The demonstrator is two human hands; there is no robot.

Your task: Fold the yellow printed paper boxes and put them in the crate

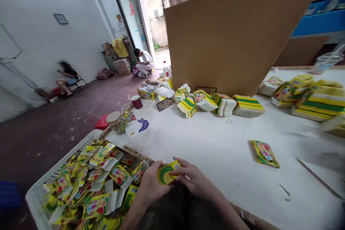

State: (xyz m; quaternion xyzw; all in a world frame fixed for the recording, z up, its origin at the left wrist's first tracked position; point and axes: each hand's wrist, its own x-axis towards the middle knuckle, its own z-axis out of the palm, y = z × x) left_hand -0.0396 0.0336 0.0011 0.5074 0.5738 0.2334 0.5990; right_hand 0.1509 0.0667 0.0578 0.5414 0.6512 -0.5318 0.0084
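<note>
A small yellow-and-green printed carton is held between my two hands at the near edge of the white table. My left hand grips its left side, and the fingers of my right hand pinch its right end. Just left of my hands, a white plastic basket holds a heap of similar cartons, several with white flaps sticking out. To the right, a flat printed carton piece lies alone on the tabletop.
Stacks of flat cartons line the table's back, before a large cardboard sheet. A red mug, a phone, a lidded jar and a white plastic bag stand at back left. Two people sit or crouch farther off.
</note>
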